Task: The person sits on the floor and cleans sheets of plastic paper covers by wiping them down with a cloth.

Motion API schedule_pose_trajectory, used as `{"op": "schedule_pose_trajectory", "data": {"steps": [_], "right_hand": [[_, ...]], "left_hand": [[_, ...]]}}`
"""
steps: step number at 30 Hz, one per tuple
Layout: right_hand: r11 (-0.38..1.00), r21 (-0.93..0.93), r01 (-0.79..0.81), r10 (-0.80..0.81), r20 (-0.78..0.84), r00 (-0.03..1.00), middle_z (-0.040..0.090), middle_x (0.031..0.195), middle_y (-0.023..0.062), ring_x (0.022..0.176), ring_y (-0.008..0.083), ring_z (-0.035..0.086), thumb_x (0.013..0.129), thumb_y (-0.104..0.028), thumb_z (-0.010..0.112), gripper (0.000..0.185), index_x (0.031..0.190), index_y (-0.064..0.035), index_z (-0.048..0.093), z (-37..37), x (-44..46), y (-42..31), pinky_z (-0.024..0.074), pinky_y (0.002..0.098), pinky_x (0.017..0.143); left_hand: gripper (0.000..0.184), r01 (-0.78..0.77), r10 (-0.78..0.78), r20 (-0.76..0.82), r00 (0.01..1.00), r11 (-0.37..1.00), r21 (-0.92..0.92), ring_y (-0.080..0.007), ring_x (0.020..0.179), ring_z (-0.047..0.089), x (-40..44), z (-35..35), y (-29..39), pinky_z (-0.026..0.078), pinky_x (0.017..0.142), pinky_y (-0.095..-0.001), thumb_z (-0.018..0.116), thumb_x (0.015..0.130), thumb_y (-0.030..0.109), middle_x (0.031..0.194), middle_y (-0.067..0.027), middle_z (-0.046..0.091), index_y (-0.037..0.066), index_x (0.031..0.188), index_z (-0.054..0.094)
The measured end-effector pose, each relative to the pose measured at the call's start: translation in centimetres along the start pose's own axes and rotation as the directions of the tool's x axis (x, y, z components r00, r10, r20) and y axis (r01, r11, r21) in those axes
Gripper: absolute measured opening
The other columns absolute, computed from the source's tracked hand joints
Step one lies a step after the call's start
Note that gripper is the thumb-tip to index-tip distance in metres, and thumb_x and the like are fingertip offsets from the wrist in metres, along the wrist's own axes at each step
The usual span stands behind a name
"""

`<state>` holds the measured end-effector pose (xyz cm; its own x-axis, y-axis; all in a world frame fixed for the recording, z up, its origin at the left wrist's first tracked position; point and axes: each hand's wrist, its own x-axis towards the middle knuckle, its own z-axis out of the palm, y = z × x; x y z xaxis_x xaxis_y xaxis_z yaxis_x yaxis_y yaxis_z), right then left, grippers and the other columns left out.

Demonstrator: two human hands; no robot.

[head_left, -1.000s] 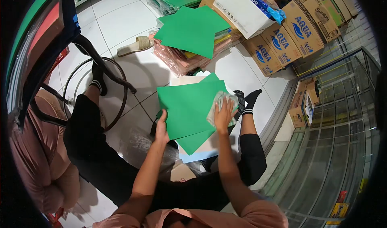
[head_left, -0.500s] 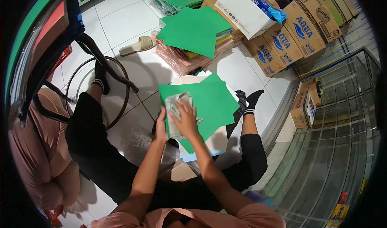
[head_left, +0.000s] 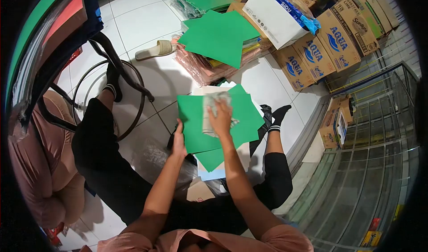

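Observation:
Between my legs lies a green sheet of card on top of other green, white and light blue sheets. At its left edge is my left hand, thumb upright along the side and the other fingers partly hidden. My right hand presses a pale, crumpled cloth flat on the middle of the green sheet, with its fingers slightly apart over the cloth. A second green sheet pokes out below at an angle.
Beyond, more green sheets top a plastic-wrapped pink stack. A sandal lies left of it. Cardboard boxes stand at the right, above a metal-framed glass case. A dark chair leg and another person's knee are at left.
My right hand has slid the cloth to the right and away from me, from the left part of the green sheet to its middle. My left hand stays at the edge.

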<state>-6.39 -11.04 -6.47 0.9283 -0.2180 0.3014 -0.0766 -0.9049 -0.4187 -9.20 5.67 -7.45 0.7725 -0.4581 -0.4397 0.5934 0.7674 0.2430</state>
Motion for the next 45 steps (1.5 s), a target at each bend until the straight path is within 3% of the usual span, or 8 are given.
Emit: {"op": "schedule_pose_trajectory", "data": {"steps": [10,14,19,22,29,32,36,45], "right_hand": [[0.948,0.188,0.255,-0.305,0.323,0.896,0.053,0.114,0.0072,0.116,0.0251,0.042,0.082,-0.033,0.050,0.036,0.106,-0.0068,0.056,-0.4,-1.6,-8.8,0.0163,0.0522,0.101],[0.915,0.271,0.298,-0.365,0.243,0.899,0.050,0.119,0.0090,0.120,0.0249,0.037,0.081,-0.031,0.052,0.038,0.109,-0.0062,0.055,-2.2,-5.5,-8.6,0.0142,0.0503,0.103],[0.970,0.137,0.203,-0.233,0.263,0.936,0.041,0.130,0.0073,0.125,0.0252,0.031,0.079,-0.027,0.055,0.045,0.121,-0.0115,0.048,-5.5,-9.1,-6.4,0.0113,0.0529,0.102],[0.995,0.026,0.099,-0.102,0.266,0.959,0.037,0.133,0.0085,0.127,0.0270,0.028,0.080,-0.030,0.053,0.048,0.125,-0.0150,0.043,-6.0,-9.9,-1.8,0.0139,0.0583,0.099],[0.861,-0.295,-0.415,0.416,-0.062,0.907,0.035,0.133,0.0129,0.125,0.0300,0.030,0.081,-0.035,0.050,0.050,0.126,-0.0150,0.042,-5.8,-6.9,4.4,0.0165,0.0586,0.098],[0.854,-0.314,-0.414,0.403,-0.103,0.909,0.036,0.132,0.0152,0.124,0.0323,0.031,0.081,-0.036,0.050,0.050,0.125,-0.0122,0.043,-3.9,-6.7,1.6,0.0190,0.0569,0.098],[0.996,-0.071,-0.058,0.062,0.049,0.997,0.040,0.129,0.0156,0.123,0.0338,0.032,0.081,-0.036,0.049,0.049,0.120,-0.0065,0.047,-1.9,-6.1,-4.9,0.0203,0.0530,0.099],[0.968,-0.188,-0.168,0.181,0.053,0.982,0.037,0.132,0.0132,0.126,0.0305,0.028,0.082,-0.039,0.048,0.049,0.124,-0.0135,0.044,-1.3,1.2,1.5,0.0174,0.0581,0.098]], "left_hand": [[0.053,-0.158,0.164,0.035,0.986,0.978,-0.138,-0.0170,0.089,0.057,-0.8,1.8,1.0,0.046,0.076,-0.0297,0.039,0.087,0.052,0.106,-0.0096,0.057,0.008,0.115,0.050],[0.048,-0.149,0.196,0.275,0.941,0.972,-0.183,-0.0172,0.091,0.056,-2.1,2.0,1.0,0.044,0.079,-0.0300,0.040,0.088,0.048,0.106,-0.0090,0.058,0.008,0.114,0.051],[0.047,-0.024,0.021,-0.017,1.000,0.990,-0.140,-0.0192,0.085,0.058,0.0,0.0,0.3,0.048,0.072,-0.0305,0.044,0.087,0.046,0.101,-0.0085,0.059,0.006,0.111,0.052],[0.045,0.054,-0.053,0.020,0.998,0.998,-0.038,-0.0184,0.080,0.058,0.3,-1.1,0.3,0.047,0.070,-0.0306,0.046,0.086,0.044,0.097,-0.0088,0.059,0.005,0.108,0.053],[0.040,0.090,-0.085,-0.064,0.994,0.993,0.071,-0.0172,0.070,0.055,-0.3,0.2,0.9,0.046,0.064,-0.0304,0.050,0.086,0.039,0.087,-0.0097,0.059,0.004,0.104,0.054],[0.040,0.098,-0.095,-0.048,0.994,0.993,0.067,-0.0157,0.068,0.055,-0.2,0.2,0.9,0.046,0.061,-0.0282,0.048,0.087,0.039,0.087,-0.0087,0.059,0.004,0.104,0.054],[0.040,0.103,-0.101,-0.055,0.993,0.994,0.044,-0.0149,0.067,0.054,-0.4,0.7,1.0,0.045,0.060,-0.0266,0.046,0.088,0.040,0.088,-0.0083,0.059,0.004,0.105,0.053],[0.040,0.017,-0.005,-0.146,0.989,0.997,0.076,-0.0169,0.070,0.054,-0.9,1.6,0.8,0.045,0.063,-0.0284,0.048,0.087,0.040,0.089,-0.0094,0.058,0.005,0.105,0.053]]}}
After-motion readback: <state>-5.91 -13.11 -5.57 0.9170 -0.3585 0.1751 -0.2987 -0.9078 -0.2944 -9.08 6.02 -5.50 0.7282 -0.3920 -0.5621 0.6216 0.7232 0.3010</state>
